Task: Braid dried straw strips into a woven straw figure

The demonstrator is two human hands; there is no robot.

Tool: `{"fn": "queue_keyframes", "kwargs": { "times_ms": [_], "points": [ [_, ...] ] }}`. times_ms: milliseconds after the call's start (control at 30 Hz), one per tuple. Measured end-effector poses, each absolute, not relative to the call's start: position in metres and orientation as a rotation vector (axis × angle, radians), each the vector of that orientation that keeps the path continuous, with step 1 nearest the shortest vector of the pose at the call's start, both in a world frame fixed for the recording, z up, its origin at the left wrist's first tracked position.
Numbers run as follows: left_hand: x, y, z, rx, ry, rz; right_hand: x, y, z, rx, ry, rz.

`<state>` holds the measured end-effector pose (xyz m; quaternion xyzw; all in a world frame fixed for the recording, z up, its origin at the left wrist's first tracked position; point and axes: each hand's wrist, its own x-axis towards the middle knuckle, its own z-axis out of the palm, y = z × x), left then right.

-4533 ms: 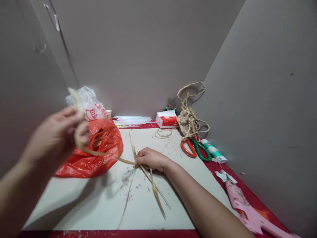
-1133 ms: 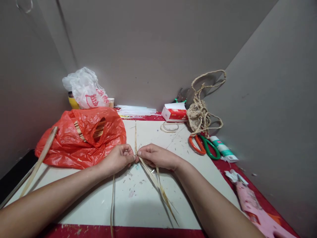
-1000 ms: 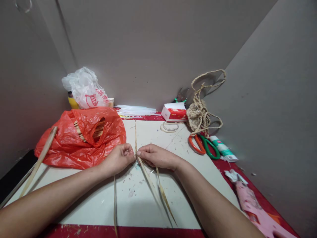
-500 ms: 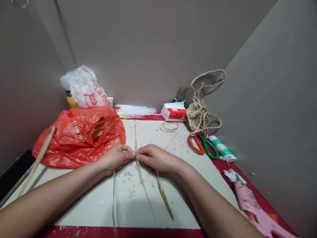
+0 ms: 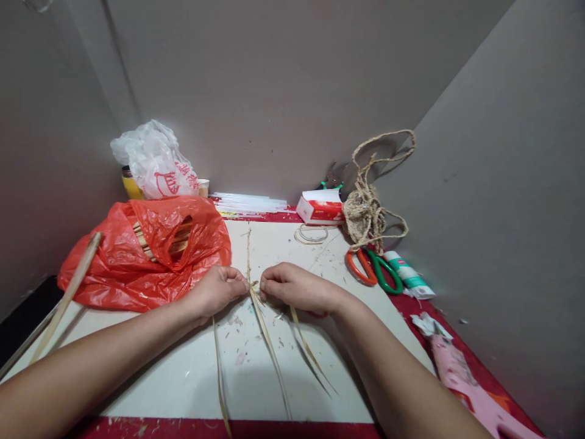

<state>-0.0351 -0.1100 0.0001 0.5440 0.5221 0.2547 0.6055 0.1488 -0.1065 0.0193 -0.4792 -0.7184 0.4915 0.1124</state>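
A thin braid point(image 5: 248, 253) is lying at the middle of the white board point(image 5: 159, 372), pointing away from the person, and loose pale strips point(image 5: 270, 347) are spreading from its near end. The left hand point(image 5: 219, 292) is clamping this near end between the thumb and the forefinger. The right hand point(image 5: 292, 288) is being just beside it, its thumb and forefinger closing together; one strip is coming out from under this hand, but whether the fingertips are pinching it, I cannot tell. To the left, the red plastic bag point(image 5: 155, 286) is containing thin wooden-looking pieces. To the right, the scissors point(image 5: 387, 274) are resting near the tangled rope point(image 5: 364, 213), and the pink glue gun point(image 5: 461, 378) is lying nearer to the person.
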Motion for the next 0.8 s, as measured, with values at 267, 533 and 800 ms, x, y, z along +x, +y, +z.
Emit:
{"fn": "queue_keyframes", "kwargs": {
  "times_ms": [267, 533, 800],
  "points": [
    [-0.031, -0.114, -0.004, 1.247, 1.188, 0.650, 0.135, -0.111, 0.021, -1.622, -1.905, 1.459],
    [-0.033, -0.113, 0.001, 1.224, 1.179, 0.618, 0.142, -0.108, 0.014, -1.449, -1.896, 1.627],
    [-0.039, -0.108, 0.002, 1.241, 1.106, 0.540, 0.132, -0.108, 0.003, -1.331, -1.630, 1.828]
  ]
}}
